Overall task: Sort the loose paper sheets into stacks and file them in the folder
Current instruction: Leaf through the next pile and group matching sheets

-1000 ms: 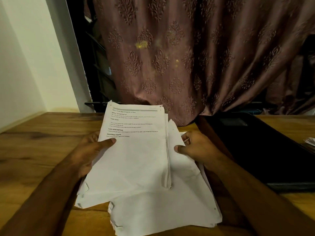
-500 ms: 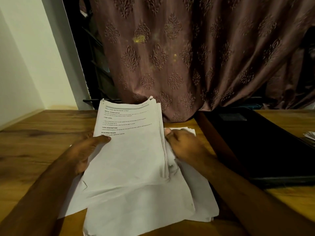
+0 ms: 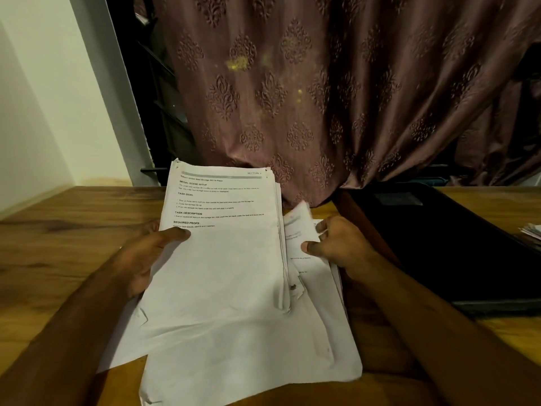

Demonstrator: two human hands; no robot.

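White, creased paper fills the near edge of my view: loose sheets lying splayed on the wooden table, corners dog-eared, edges nowhere near squared. Just above them I've got the left hand under a thick sheaf, thumb laid across the printed top page, fingers curled behind it, so that bundle is tilted up off the pile, its far edge raised toward the curtain. On the other side the right hand is pinching a single printed sheet between thumb and fingertips, its top corner blurred and lifted just beside the sheaf. My read: we're early to midway in the sorting, one stack being built in the left hand, plenty of pages loose underneath, nothing filed yet. Paper looks thin and limp, well handled, so it should bend and slip rather than slide as a block. Further right, the folder lies open and flat, dark and smooth, with no pages visible inside. At the far right edge a small heap of papers is barely in view. Beyond the table hangs a mauve curtain, heavy folds with an embossed pattern.
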